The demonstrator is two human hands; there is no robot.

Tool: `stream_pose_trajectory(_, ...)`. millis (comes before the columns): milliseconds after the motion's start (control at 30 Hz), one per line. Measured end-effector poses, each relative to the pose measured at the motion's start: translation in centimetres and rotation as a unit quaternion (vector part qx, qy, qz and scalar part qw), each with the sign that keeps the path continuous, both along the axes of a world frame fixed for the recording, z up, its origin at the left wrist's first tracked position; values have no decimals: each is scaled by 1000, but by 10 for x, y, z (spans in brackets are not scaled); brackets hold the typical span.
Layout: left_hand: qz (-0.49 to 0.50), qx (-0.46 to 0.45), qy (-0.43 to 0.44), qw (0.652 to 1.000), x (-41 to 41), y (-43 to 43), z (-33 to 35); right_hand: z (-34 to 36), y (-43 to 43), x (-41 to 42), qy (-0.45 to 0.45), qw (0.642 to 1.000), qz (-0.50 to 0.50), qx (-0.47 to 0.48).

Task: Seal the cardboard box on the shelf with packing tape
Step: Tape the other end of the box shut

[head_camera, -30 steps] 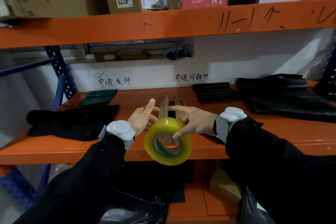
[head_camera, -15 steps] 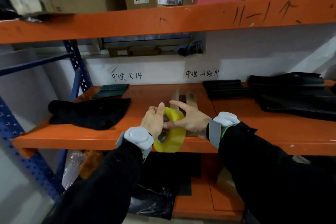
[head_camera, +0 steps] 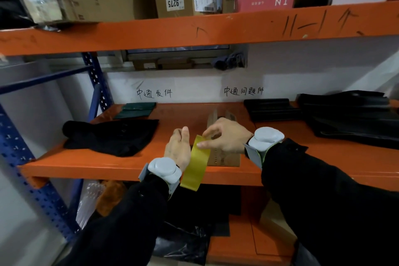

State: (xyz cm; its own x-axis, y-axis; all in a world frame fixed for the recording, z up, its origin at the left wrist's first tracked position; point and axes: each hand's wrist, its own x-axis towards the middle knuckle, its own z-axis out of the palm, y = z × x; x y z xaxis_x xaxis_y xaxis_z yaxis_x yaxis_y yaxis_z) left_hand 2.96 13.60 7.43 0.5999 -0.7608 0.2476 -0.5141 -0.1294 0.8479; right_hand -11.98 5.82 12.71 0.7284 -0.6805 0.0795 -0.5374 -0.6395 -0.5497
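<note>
At the left of the orange shelf (head_camera: 71, 168) lies a heap of black cloth (head_camera: 112, 136), apart from the work. Next comes the left hand (head_camera: 177, 147), its back toward the camera and thumb up, holding the roll of packing tape (head_camera: 195, 164) edge-on against its palm (its fingers are hidden behind the roll, so I cannot tell how far they wrap it). The right hand (head_camera: 226, 136) has thumb and forefinger closed in a narrow pinch on the roll's top rim, where the loose end seems to be. Just behind both hands the cardboard box (head_camera: 224, 158) sits on the shelf near its front edge, its top flaps apparently standing open, not yet taped. Further right lie black bags (head_camera: 345, 114), well apart. I judge the roll light and stiff, best steadied through its core or by its sides. The free end will be thin, sticky and apt to fold on itself, so it wants a pinch at the very tip. The box looks light and may slide under the pull unless a hand presses it down.
</note>
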Motion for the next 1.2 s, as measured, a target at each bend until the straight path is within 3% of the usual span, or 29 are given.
stream_pose_trajectory(433,-89,39,-44,994,17,-2,-2,2,-9,17,-31,994,77,76)
stream_pose_trajectory(667,-123,56,-56,989,16,-2,-1,3,-6,17,-48,991,70,105)
stream_pose_trajectory(867,-136,68,-53,987,10,-5,-2,2,-2,11,-34,998,47,36)
stream_pose_trajectory(1033,-139,74,-65,985,9,-6,1,5,0,4,-40,992,51,110)
stream_pose_trajectory(1200,-144,73,-68,985,8,-7,3,6,-3,3,-40,991,62,108)
